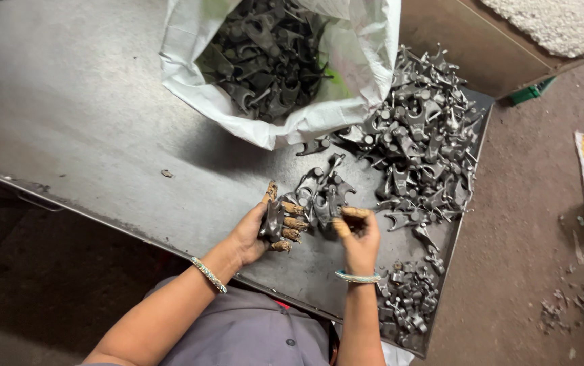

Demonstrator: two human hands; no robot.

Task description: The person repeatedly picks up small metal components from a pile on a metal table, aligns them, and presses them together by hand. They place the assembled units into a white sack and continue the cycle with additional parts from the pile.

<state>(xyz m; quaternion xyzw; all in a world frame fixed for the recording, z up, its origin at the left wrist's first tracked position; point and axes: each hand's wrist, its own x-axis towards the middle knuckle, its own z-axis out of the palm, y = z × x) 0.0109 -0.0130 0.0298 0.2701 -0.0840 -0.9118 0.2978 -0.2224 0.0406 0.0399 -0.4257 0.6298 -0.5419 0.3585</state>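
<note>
Two hands over metal table (89, 135), left hand (265, 227) clutching forged parts (273, 218), right hand (358, 237) pinching

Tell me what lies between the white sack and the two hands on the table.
In the head view, a small cluster of grey metal parts lies between them.

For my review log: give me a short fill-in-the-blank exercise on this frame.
1. The left hand holds a dark metal ____.
2. The white sack is full of metal ____.
3. Each wrist wears a ____.
4. The biggest loose pile lies to the ____ of the sack.

Missing words: part; parts; bangle; right
</note>
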